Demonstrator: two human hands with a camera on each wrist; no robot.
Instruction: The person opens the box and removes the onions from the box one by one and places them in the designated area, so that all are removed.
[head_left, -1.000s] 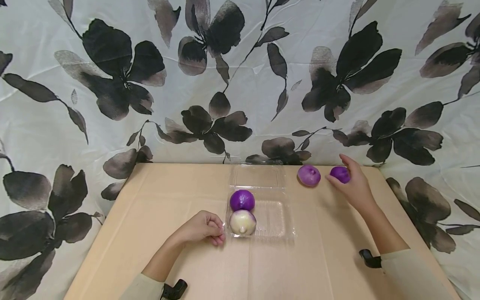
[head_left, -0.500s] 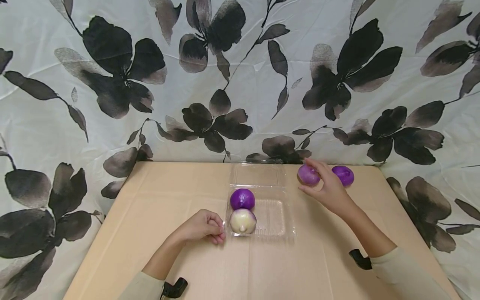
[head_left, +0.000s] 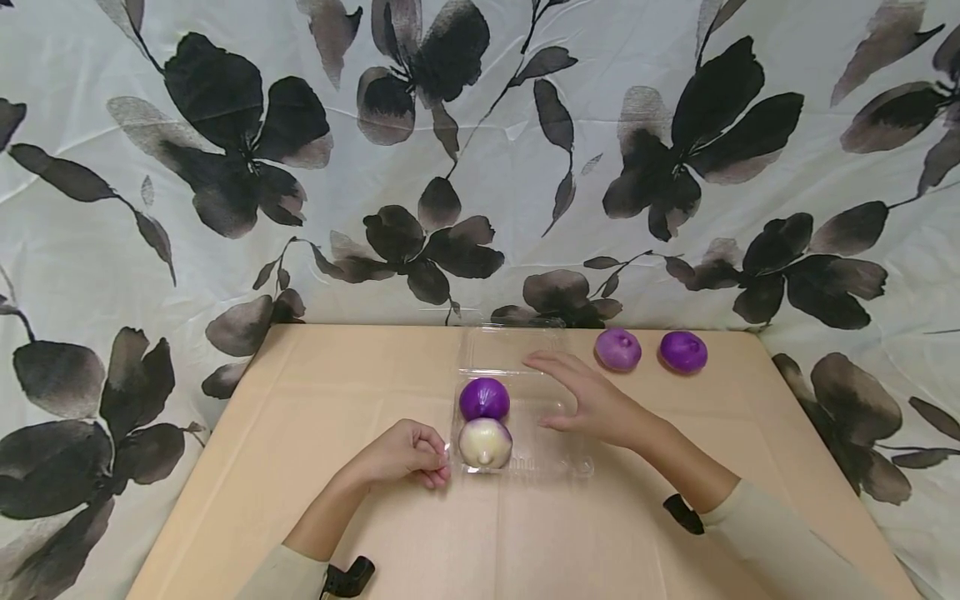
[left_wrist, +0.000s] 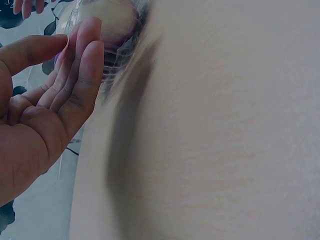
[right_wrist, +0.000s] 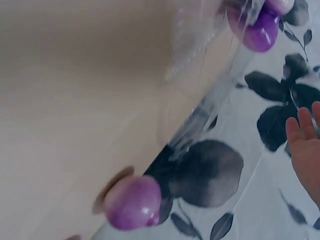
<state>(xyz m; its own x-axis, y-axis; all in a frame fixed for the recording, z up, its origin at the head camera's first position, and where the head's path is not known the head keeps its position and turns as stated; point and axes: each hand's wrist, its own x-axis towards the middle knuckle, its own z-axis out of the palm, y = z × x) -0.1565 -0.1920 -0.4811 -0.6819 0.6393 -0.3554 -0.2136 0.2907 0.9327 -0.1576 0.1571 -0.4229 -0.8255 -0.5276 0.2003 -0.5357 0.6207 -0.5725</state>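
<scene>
The clear container (head_left: 551, 457), likely light and flexible, lies open on the counter (head_left: 360, 367) with two onions (head_left: 485, 445) inside. Left grip (head_left: 407, 457) pinches its edge, the advisable hold; right grip (head_left: 600, 406) spreads wide, empty, over it.

Left hand (left_wrist: 47, 112) pinching clear container (left_wrist: 116, 62), pale onion (left_wrist: 117, 20) inside, tabletop (left_wrist: 215, 125)

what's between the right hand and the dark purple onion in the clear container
In the head view, only a bare stretch of the clear container shows between the right hand and the dark purple onion.
</scene>
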